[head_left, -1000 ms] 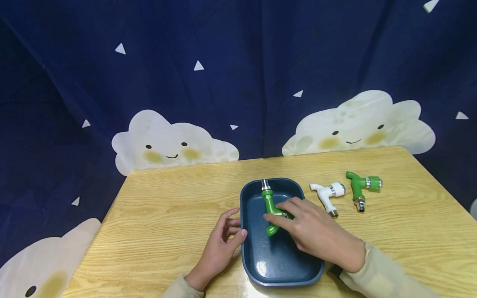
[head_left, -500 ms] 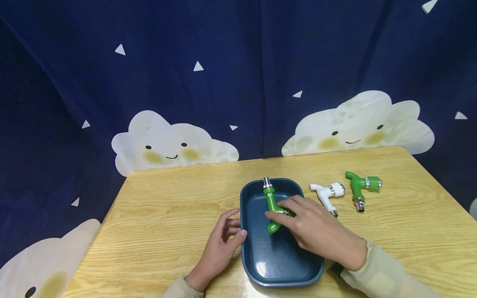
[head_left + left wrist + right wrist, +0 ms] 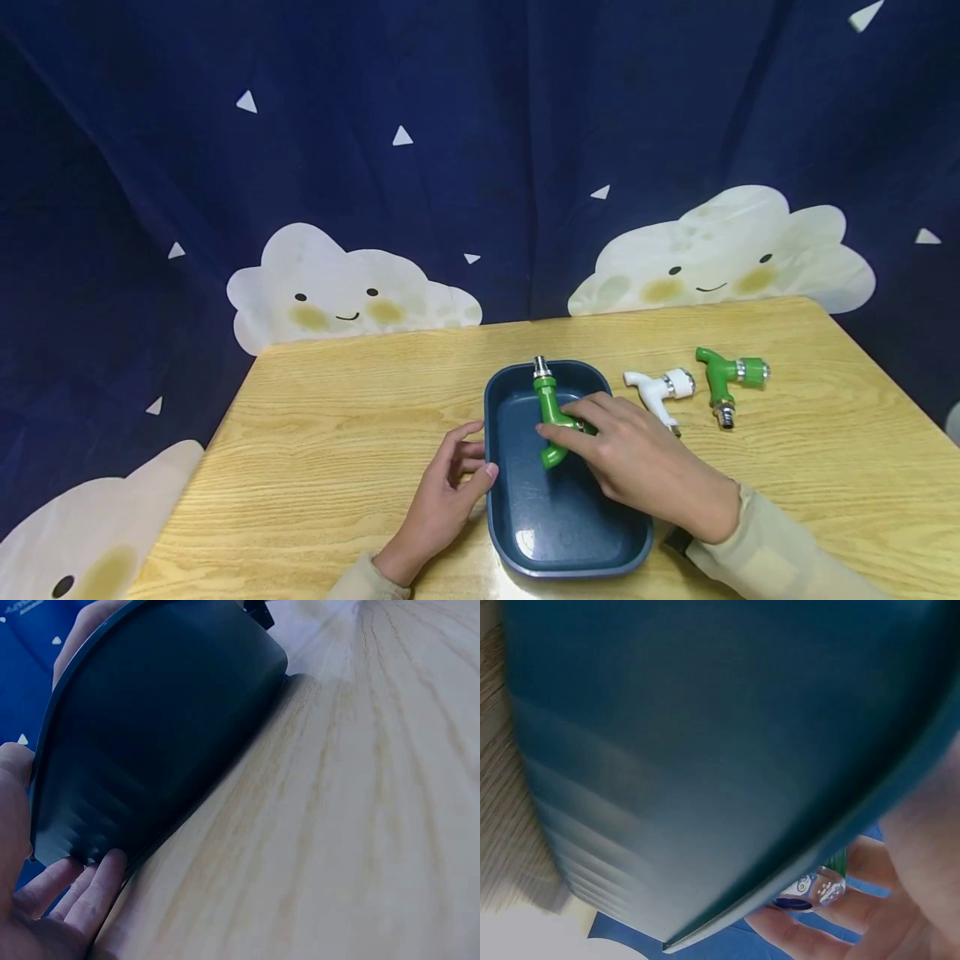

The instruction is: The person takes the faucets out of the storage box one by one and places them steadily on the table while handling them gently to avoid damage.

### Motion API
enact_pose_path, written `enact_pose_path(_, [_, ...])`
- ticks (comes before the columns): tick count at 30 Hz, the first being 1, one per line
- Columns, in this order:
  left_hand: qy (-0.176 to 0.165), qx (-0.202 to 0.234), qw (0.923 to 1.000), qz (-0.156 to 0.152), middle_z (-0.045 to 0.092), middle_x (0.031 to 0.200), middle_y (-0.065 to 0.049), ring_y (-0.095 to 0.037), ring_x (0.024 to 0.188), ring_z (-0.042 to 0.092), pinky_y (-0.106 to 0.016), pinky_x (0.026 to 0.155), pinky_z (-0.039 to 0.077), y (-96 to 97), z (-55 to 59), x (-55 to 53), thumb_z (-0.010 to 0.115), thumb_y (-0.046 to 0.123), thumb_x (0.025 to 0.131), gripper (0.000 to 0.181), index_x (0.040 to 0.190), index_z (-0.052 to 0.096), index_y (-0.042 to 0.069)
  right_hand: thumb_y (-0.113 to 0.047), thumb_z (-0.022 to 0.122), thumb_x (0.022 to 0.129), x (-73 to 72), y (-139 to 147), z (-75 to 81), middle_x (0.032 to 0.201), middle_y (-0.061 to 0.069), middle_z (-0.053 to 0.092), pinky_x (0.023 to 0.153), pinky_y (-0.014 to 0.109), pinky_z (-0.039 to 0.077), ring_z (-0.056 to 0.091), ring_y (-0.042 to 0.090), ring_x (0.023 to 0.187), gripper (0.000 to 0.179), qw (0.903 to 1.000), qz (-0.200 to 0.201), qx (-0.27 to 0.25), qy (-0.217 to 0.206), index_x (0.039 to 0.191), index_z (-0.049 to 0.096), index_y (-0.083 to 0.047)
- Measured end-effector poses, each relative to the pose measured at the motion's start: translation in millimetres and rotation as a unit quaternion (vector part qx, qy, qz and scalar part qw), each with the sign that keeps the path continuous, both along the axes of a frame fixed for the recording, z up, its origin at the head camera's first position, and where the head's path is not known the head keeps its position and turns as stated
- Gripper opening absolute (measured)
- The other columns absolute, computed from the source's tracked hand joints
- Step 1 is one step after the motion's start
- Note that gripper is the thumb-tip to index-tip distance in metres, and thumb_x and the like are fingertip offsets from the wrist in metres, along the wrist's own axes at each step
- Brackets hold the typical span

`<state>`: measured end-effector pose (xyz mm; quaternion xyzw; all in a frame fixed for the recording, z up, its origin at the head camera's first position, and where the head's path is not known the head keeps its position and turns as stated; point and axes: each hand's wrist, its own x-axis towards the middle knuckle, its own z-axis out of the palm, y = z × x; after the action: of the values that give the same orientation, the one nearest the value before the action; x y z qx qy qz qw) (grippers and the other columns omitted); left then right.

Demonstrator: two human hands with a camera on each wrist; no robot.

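Note:
In the head view my right hand (image 3: 641, 462) pinches a green faucet (image 3: 551, 408) by its handle side, over the dark blue tray (image 3: 570, 573). The faucet's metal threaded end points away, over the tray's far rim, and its spout points toward me. The fingers hide most of the handle; part of its metal end (image 3: 806, 889) shows past the rim in the right wrist view. My left hand (image 3: 446, 496) rests at the tray's left side, thumb at the rim. In the left wrist view, its fingertips (image 3: 112, 862) touch the tray's outer wall.
Right of the tray, a white faucet (image 3: 660, 392) and another green faucet (image 3: 723, 379) lie on the wooden table (image 3: 322, 442). The right hand partly covers the white one's lower end. A dark blue curtain (image 3: 420, 192) with clouds hangs behind the table's far edge.
The held green faucet has shifted slightly right and away from me, turning a little. My right hand moved slightly with it. The left hand and tray stay in place.

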<state>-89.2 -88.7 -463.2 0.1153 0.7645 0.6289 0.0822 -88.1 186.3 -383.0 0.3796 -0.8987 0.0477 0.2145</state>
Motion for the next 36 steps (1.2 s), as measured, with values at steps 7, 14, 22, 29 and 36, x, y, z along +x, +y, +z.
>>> enact_pose_path(7, [0.002, -0.004, 1.0000, 0.000, 0.066, 0.130, -0.015, -0.013, 0.103, 0.067, -0.023, 0.085, 0.056, -0.2, -1.3, -0.1, 0.069, 0.015, 0.099, 0.055, 0.149, 0.048, 0.025, -0.009, 0.084, 0.078, -1.1, 1.5, 0.2, 0.120, 0.004, 0.072, 0.088, 0.042, 0.061, 0.069, 0.023, 0.107, 0.059, 1.0000, -0.007, 0.002, -0.003, 0.131, 0.070, -0.029])
enact_pose_path(14, [-0.001, -0.003, 1.0000, 0.000, 0.066, 0.130, -0.015, -0.013, 0.103, 0.067, -0.023, 0.085, 0.056, -0.2, -1.9, -0.8, 0.069, 0.015, 0.099, 0.055, 0.149, 0.048, 0.024, -0.010, 0.083, 0.080, -2.3, 2.8, -0.1, 0.120, 0.003, 0.073, 0.089, 0.042, 0.060, 0.069, 0.023, 0.107, 0.056, 0.9999, -0.012, 0.002, -0.006, 0.131, 0.070, -0.030])
enact_pose_path(22, [0.000, -0.001, 1.0000, 0.000, 0.066, 0.130, -0.015, -0.014, 0.103, 0.066, -0.023, 0.086, 0.056, -0.5, -2.3, -0.7, 0.069, 0.015, 0.099, 0.055, 0.149, 0.048, 0.025, -0.008, 0.082, 0.080, -4.5, 4.7, -0.4, 0.119, 0.004, 0.074, 0.089, 0.042, 0.061, 0.070, 0.024, 0.107, 0.054, 0.9999, -0.012, -0.008, -0.005, 0.129, 0.071, -0.029])
enact_pose_path(29, [-0.003, 0.002, 1.0000, 0.001, 0.066, 0.129, -0.015, -0.014, 0.103, 0.067, -0.023, 0.086, 0.056, -0.7, -2.3, -0.1, 0.069, 0.014, 0.099, 0.055, 0.149, 0.048, 0.024, -0.009, 0.081, 0.085, -6.0, 5.6, -1.6, 0.117, 0.006, 0.074, 0.090, 0.043, 0.060, 0.070, 0.024, 0.106, 0.048, 0.9997, -0.012, -0.019, -0.004, 0.128, 0.072, -0.029])
enact_pose_path(36, [-0.003, 0.001, 1.0000, 0.002, 0.066, 0.129, -0.015, -0.015, 0.103, 0.067, -0.023, 0.086, 0.056, -0.6, -2.0, -0.3, 0.069, 0.014, 0.099, 0.055, 0.149, 0.049, 0.024, -0.009, 0.080, 0.085, -6.8, 6.3, -1.5, 0.117, 0.006, 0.074, 0.090, 0.043, 0.060, 0.070, 0.024, 0.106, 0.048, 0.9997, -0.011, -0.020, -0.003, 0.129, 0.072, -0.028])
